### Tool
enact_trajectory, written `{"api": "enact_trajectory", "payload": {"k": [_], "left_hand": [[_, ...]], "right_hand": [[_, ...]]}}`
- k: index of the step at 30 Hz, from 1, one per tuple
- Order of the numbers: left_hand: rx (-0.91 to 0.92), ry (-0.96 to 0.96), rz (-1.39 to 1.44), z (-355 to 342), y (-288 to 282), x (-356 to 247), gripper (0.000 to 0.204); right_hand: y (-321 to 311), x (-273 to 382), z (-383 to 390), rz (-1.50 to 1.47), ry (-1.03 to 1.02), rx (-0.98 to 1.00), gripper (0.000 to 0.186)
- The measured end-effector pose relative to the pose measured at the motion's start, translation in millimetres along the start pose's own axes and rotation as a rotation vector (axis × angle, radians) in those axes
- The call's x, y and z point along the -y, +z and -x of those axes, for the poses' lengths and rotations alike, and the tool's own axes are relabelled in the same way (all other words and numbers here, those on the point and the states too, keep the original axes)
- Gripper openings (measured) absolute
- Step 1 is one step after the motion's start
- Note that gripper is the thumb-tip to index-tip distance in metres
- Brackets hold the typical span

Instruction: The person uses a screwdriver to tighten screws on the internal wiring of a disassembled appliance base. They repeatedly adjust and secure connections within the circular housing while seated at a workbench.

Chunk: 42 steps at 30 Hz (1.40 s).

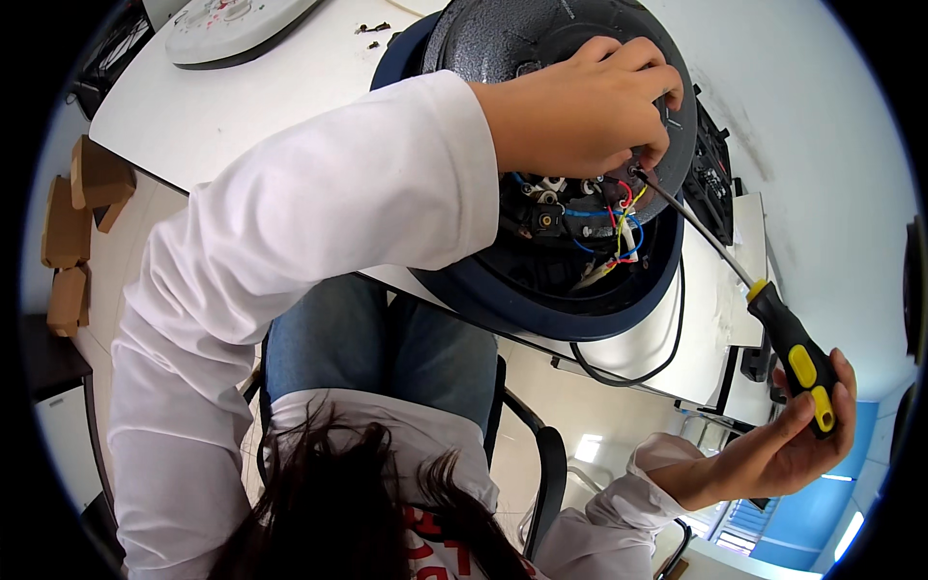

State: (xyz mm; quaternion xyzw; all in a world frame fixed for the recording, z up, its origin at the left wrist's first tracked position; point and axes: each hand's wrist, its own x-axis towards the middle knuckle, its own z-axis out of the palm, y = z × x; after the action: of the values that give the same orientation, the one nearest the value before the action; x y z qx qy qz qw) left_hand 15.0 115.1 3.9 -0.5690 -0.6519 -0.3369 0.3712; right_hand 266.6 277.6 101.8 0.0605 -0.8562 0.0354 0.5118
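Observation:
A dark speckled metal pan of a round electric appliance stands tilted up above its dark blue base. My left hand reaches across its underside, fingers bent, thumb and forefinger close together beside a screwdriver's tip. What lies between them, if anything, is hidden. My right hand holds the black and yellow screwdriver by the end of its handle. Its long shaft slants up to the left, with the tip at a small fitting on the pan. Below sit red, blue and yellow-green wires and a small black block.
A white table carries a pale round lid and small dark screws. A black tool case lies beyond the appliance. Its black cord loops over the table edge. Cardboard boxes stand at left; a chair armrest is beside me.

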Motion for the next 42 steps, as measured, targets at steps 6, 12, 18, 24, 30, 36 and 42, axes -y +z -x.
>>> {"api": "enact_trajectory", "payload": {"k": [6,12,18,24,30,36,42], "left_hand": [[0.018,-0.014,-0.026,-0.7,3.3,0.4,0.013],[0.047,-0.054,-0.005,0.3,0.8,-2.0,0.014],[0.056,-0.034,-0.024,-1.4,2.6,-0.2,0.014],[0.063,-0.035,-0.015,-0.6,1.3,-1.5,0.014],[0.066,-0.035,-0.036,-0.2,2.8,-0.9,0.014],[0.094,-0.048,0.02,-3.1,10.9,4.3,0.013],[0.111,-0.07,-0.023,-4.2,3.8,-4.0,0.015]], "right_hand": [[-4.4,-1.2,-2.7,-0.001,-0.011,-0.014,0.03],[0.5,-4.8,-1.4,0.003,0.012,0.004,0.03],[2.3,-8.4,-1.3,-0.007,0.032,0.016,0.029],[-2.1,-5.6,-6.1,-0.012,-0.014,0.088,0.029],[-10.0,12.2,-39.7,-0.01,-0.097,0.293,0.044],[-21.0,4.0,-68.0,-0.01,-0.264,0.47,0.052],[-0.6,1.3,-90.9,-0.438,-0.337,0.488,0.04]]}}
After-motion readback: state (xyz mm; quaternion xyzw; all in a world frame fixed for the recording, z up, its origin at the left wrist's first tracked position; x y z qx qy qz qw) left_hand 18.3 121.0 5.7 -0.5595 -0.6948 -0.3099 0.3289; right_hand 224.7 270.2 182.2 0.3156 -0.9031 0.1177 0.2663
